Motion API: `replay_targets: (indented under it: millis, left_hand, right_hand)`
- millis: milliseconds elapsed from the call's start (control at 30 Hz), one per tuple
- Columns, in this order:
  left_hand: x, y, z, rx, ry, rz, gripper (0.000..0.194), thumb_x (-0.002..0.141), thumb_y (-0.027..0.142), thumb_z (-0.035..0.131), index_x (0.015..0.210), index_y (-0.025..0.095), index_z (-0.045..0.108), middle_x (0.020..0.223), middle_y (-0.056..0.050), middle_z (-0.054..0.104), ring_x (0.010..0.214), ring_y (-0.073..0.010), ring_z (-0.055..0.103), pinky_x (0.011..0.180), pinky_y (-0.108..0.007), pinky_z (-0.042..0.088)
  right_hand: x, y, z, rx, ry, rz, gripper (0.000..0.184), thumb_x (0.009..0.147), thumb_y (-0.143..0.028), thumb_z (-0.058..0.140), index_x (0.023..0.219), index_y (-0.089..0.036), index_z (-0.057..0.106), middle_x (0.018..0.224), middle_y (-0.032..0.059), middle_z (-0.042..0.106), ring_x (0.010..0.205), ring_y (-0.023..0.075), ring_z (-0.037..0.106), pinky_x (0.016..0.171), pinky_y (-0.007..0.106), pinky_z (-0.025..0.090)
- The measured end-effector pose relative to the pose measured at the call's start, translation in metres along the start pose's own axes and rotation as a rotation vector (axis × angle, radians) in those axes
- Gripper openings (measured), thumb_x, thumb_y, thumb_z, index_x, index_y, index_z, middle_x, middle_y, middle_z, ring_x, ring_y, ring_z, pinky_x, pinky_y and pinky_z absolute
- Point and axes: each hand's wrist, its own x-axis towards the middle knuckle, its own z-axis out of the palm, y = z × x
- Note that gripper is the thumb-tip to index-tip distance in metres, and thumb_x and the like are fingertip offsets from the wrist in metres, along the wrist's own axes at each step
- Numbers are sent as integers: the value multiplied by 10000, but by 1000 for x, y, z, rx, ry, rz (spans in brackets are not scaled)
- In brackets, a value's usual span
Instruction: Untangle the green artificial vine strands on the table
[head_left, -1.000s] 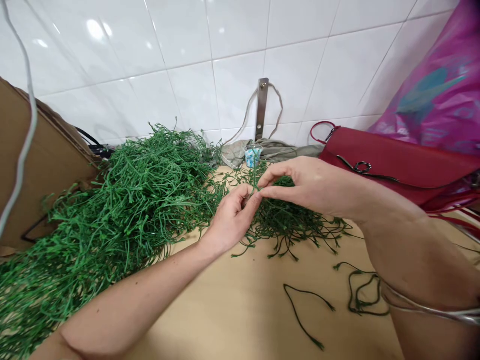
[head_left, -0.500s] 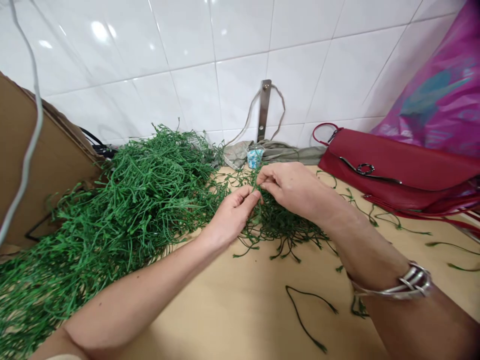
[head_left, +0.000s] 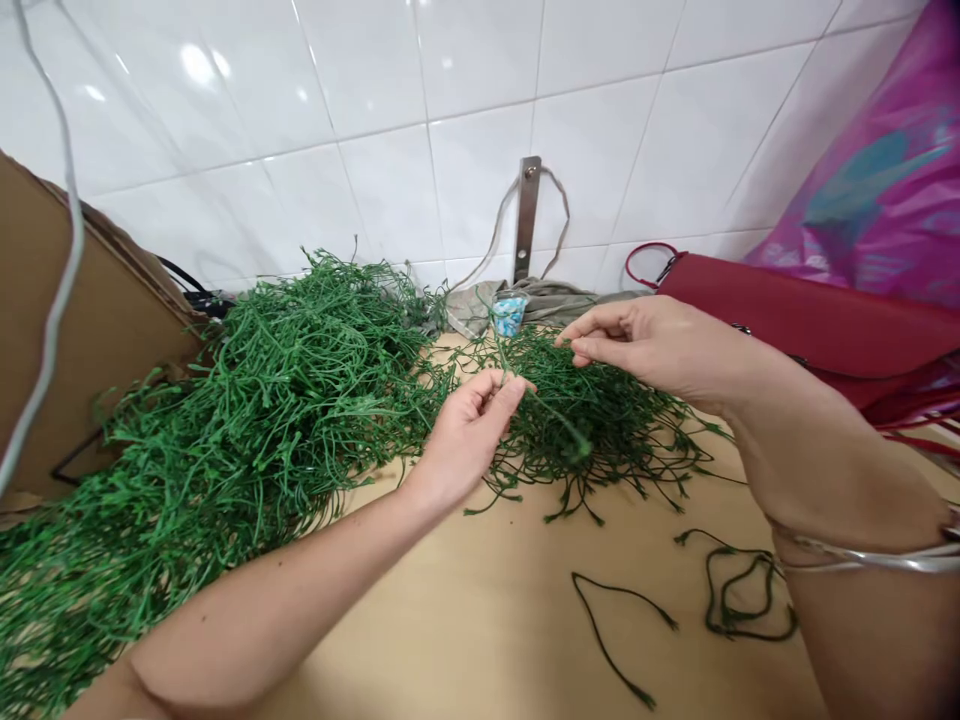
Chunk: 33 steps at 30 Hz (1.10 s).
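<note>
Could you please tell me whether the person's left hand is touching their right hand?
Apart: the head view shows a plain gap between the left hand and the right hand.

The left hand (head_left: 469,437) is low in the middle, with its fingers curled in and the thumb pressing close against them. The right hand (head_left: 645,345) is higher and to the right, palm turned down, with thumb and first finger coming together at the tips. The two hands are near but not touching. Both bare forearms (head_left: 285,590) (head_left: 847,490) reach in from the bottom corners.
</note>
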Motion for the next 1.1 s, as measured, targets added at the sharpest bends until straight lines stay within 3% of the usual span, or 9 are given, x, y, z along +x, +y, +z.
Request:
replay_targets:
  millis: [167,333,500,567,667,867,1033,1100]
  left_hand:
    - [0,1,0,-14,61,47,331,916,377,653,744,201,431,691,60,313,611,-96,275,584,-259,252]
    - [2,-1,-1,-15,104,80,364,866,431,723,738,190,482,682,56,337,632,-102,283,593,-259,246]
    - [4,-1,-3,-89,142,131,391,801,475,792,723,182,545,674,46,407,652,-109,336,625,-255,291]
    - [5,0,-4,-140,153,126,364,832,473,766,732,182,573,675,39,435,663,-114,367,643,-256,310]
    - [7,2,-7,-199,179,105,280,896,437,706,802,181,640,674,36,447,667,-116,377,655,-252,318]
    - [9,3,-11,-205,221,76,193,889,364,724,863,176,697,677,35,484,671,-111,396,656,-242,325]
    - [8,3,-7,-218,201,62,205,894,326,721,796,172,627,710,35,501,682,-100,415,674,-228,359]
    - [7,4,-6,-208,214,72,216,892,322,725,785,175,610,711,37,504,691,-97,429,685,-220,375]
  right_hand:
    - [-2,-1,-1,69,-67,-74,182,853,-347,657,925,-222,767,860,59,780,887,243,703,879,396,513]
    - [-7,-16,5,-5,85,-102,319,866,-358,642,1116,-196,758,1141,105,769,1047,284,685,961,434,494]
    - [-11,-30,24,15,-289,-177,291,882,-484,599,941,-244,753,936,16,784,834,204,686,737,320,500]
    - [-11,-33,28,-32,-340,-150,247,892,-429,570,838,-241,720,807,-13,758,717,165,650,650,286,458]
    - [-11,-36,28,-140,-294,-118,290,902,-377,533,689,-224,657,716,-21,720,654,138,613,626,266,431]
    - [-9,-33,29,-80,-313,-169,211,885,-327,544,789,-227,702,826,-12,764,783,155,672,714,260,470]
    - [-7,-30,34,-54,-164,-95,156,858,-328,605,825,-230,721,752,-7,762,708,165,672,631,270,456]
    - [-6,-28,33,-6,-168,-73,130,848,-324,629,829,-227,714,751,-2,769,715,169,688,656,275,477]
